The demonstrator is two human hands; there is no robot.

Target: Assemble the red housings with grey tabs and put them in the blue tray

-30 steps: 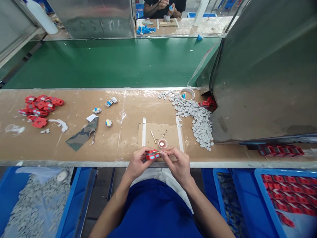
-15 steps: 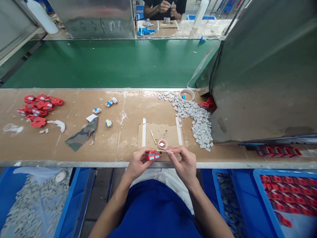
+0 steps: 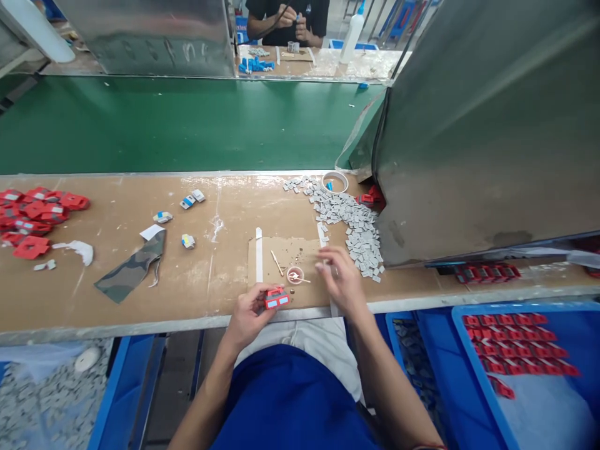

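At the table's front edge, my left hand grips a small red toy vehicle part with grey and pale windows. My right hand hovers above the right side of a taped-down cardboard mat, its fingers slightly blurred and apart, with nothing visible in them. Between the hands sits a small round cup of reddish content, with a thin stick resting across it. A second short stick lies on the mat. Just right of my right hand spreads a pile of grey flat pieces.
Red parts are heaped at the left, near a camouflage cloth. A tape roll lies behind the grey pieces. A metal panel stands at right. A blue tray holds red parts. Across the green belt, a person works.
My right hand has let go of the stick, which now lies over the cup, and has moved up and away from the red part. My left hand still holds that part. The view has shifted right.
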